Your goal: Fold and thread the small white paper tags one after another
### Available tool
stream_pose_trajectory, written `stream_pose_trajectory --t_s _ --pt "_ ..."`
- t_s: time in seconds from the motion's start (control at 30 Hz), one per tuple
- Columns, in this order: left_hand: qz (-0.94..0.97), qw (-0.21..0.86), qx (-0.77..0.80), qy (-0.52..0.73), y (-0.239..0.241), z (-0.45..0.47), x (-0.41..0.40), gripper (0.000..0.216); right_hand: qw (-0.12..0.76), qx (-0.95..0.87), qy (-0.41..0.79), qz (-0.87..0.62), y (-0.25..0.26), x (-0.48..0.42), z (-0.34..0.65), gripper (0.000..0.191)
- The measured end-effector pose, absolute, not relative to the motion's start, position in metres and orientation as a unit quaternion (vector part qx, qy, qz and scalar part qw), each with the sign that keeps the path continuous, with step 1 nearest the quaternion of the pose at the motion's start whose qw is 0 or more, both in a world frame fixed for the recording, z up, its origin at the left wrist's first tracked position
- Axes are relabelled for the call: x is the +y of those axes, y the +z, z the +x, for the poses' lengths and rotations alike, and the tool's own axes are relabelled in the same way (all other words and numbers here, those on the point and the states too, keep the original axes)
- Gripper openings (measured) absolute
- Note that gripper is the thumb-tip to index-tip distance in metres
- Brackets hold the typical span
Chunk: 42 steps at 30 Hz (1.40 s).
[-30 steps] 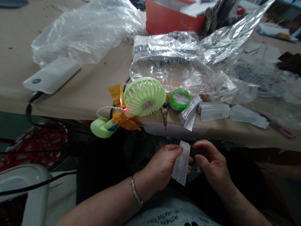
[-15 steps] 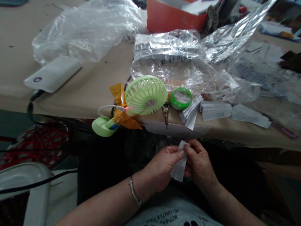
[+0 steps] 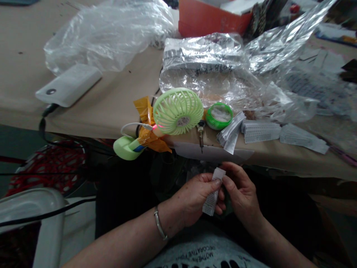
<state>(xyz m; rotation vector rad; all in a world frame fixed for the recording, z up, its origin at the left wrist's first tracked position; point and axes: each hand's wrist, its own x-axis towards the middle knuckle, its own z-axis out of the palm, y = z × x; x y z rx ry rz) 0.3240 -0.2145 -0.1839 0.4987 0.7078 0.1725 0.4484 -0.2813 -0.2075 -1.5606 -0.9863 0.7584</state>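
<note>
My left hand [image 3: 199, 191] is closed on a narrow printed paper label [image 3: 213, 195], thumb on top and fingertips curled beneath. The label slants over my lap, below the table edge; whether it is one layer or several I cannot tell. Against the label's upper right edge rests the thumb of my right hand [image 3: 242, 190]. The thumb and index finger of that hand are apart, with the other fingers partly hidden. On the table edge above lie a folded bundle of paper strips [image 3: 232, 132] and two fanned stacks of printed labels [image 3: 260, 131] [image 3: 302, 137].
A green fan [image 3: 178, 111] is fixed at the table edge with orange tape [image 3: 152, 139]. Beside it are a pointed tool [image 3: 201, 136] and a green round tub [image 3: 219, 116]. Behind lie clear plastic bags [image 3: 108, 37], a white power bank [image 3: 69, 85] and a red box [image 3: 213, 20].
My right thumb has slid off the label's face to its edge, and the right index finger has lifted away. My left hand keeps its hold. The view has shifted slightly.
</note>
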Motion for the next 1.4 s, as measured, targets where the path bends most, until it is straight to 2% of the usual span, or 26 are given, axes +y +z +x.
stream_pose_trajectory --t_s 0.1,0.27,0.8,0.97,1.07,1.2,1.4 --pt "0.249 0.904 0.338 0.082 -0.185 0.323 -0.215 0.02 0.472 -0.546 0.23 -0.653 -0.205 -0.282 0.461 0.027" --pt "0.252 0.903 0.337 0.081 -0.188 0.324 -0.217 0.022 0.425 -0.606 0.195 -0.643 -0.202 -0.281 0.467 0.027" --pt "0.257 0.899 0.346 0.079 -0.188 0.323 -0.22 0.021 0.426 -0.605 0.254 -0.622 -0.203 -0.283 0.464 0.029" --pt "0.255 0.902 0.34 0.077 -0.186 0.322 -0.219 0.02 0.461 -0.522 0.344 -0.63 -0.204 -0.282 0.464 0.035" --pt "0.255 0.906 0.33 0.078 -0.185 0.321 -0.218 0.021 0.488 -0.433 0.479 -0.587 -0.208 -0.28 0.468 0.035" --pt "0.264 0.91 0.311 0.071 -0.186 0.319 -0.218 0.026 0.446 -0.354 0.641 -0.514 -0.213 -0.273 0.476 0.033" --pt "0.292 0.91 0.291 0.047 -0.187 0.318 -0.219 0.029 0.481 -0.364 0.662 -0.445 -0.211 -0.263 0.473 0.025"
